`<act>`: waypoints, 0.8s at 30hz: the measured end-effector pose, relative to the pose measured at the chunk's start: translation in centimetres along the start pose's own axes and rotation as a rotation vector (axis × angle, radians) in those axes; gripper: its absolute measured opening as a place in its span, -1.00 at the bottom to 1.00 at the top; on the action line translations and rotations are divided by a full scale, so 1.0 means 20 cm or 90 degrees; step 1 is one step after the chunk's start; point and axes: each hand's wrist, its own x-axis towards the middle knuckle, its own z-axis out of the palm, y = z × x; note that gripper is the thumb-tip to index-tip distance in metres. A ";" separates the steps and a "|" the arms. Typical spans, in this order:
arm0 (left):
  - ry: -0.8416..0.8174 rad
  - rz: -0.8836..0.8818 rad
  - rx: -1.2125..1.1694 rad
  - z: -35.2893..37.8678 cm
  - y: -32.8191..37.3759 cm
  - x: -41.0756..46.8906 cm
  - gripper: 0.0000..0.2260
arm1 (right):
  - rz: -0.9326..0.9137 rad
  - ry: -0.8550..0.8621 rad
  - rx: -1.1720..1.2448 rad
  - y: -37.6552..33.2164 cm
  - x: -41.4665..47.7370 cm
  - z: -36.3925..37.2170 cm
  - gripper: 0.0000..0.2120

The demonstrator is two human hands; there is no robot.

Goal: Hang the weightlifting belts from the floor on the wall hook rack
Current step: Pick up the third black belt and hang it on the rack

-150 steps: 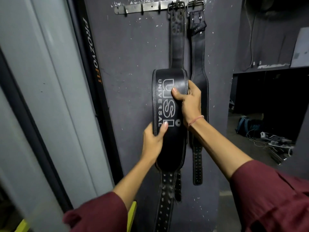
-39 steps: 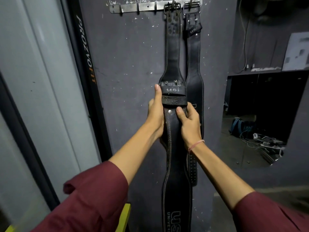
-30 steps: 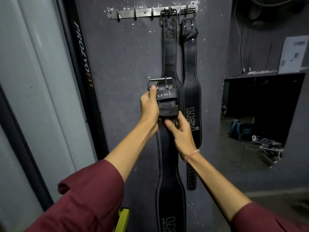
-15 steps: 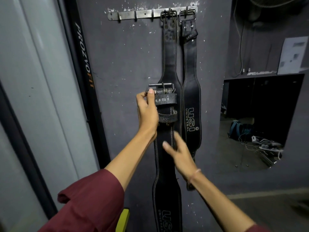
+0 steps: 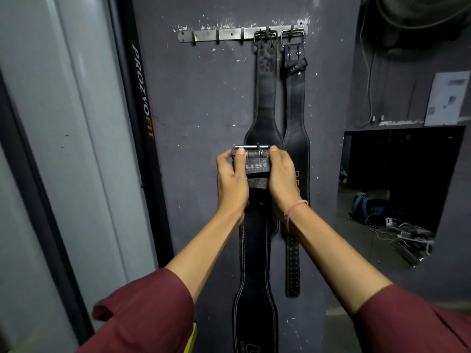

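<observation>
I hold a black leather weightlifting belt [image 5: 254, 253] upright against the dark wall, its steel buckle [image 5: 251, 149] uppermost and its wide part hanging down out of frame. My left hand [image 5: 230, 184] grips the buckle end from the left and my right hand [image 5: 281, 182] grips it from the right. High on the wall is a metal hook rack [image 5: 224, 35]. Two black belts hang from its right-hand hooks by their buckles: one [image 5: 266, 98] directly behind the held belt, another [image 5: 295, 110] to its right. The rack's left hooks are bare.
A black upright post lettered PROZVOFIT [image 5: 142, 98] stands left of the wall panel, with grey panelling [image 5: 63, 149] beyond. To the right is a dark opening with a blue bag [image 5: 362, 205] and cables [image 5: 405, 233] on the floor. A yellow edge [image 5: 191, 337] shows below.
Five seconds ago I held the belt by its wide logo part; I have since shifted to its buckle end. In the last half second my right hand came up and took hold of the buckle end.
</observation>
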 end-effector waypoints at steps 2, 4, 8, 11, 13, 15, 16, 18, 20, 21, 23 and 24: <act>0.004 0.011 0.006 -0.03 -0.01 0.00 -0.78 | 0.021 -0.008 -0.021 0.01 0.00 0.04 -0.72; -0.001 0.028 0.010 -0.06 0.00 -0.01 -0.80 | 0.005 -0.015 -0.065 0.02 0.00 0.06 -0.76; -0.005 0.077 0.047 -0.12 0.01 -0.03 -0.82 | -0.084 -0.020 -0.126 0.03 -0.05 0.09 -0.77; -0.010 0.094 0.051 -0.17 0.01 0.00 -0.80 | -0.171 -0.014 -0.152 0.05 -0.09 0.14 -0.82; 0.009 0.099 0.074 -0.19 0.00 -0.01 -0.76 | -0.192 0.021 -0.179 0.07 -0.11 0.17 -0.80; 0.030 0.075 0.119 -0.21 0.00 -0.01 -0.72 | -0.193 0.078 -0.192 0.09 -0.13 0.21 -0.75; 0.039 0.058 0.142 -0.22 -0.01 0.00 -0.72 | -0.198 0.107 -0.192 0.10 -0.14 0.22 -0.74; 0.060 0.039 0.222 -0.24 -0.03 0.03 -0.73 | -0.211 0.151 -0.184 0.13 -0.15 0.23 -0.72; 0.033 0.073 0.249 -0.27 -0.05 0.04 -0.73 | -0.208 0.172 -0.169 0.16 -0.15 0.24 -0.72; 0.005 0.104 0.230 -0.28 -0.05 0.04 -0.73 | -0.205 0.174 -0.169 0.17 -0.15 0.24 -0.73; -0.023 0.143 0.195 -0.28 -0.06 0.05 -0.71 | -0.201 0.171 -0.195 0.17 -0.13 0.25 -0.73; -0.018 0.156 0.190 -0.27 -0.06 0.07 -0.70 | -0.201 0.167 -0.221 0.17 -0.11 0.26 -0.72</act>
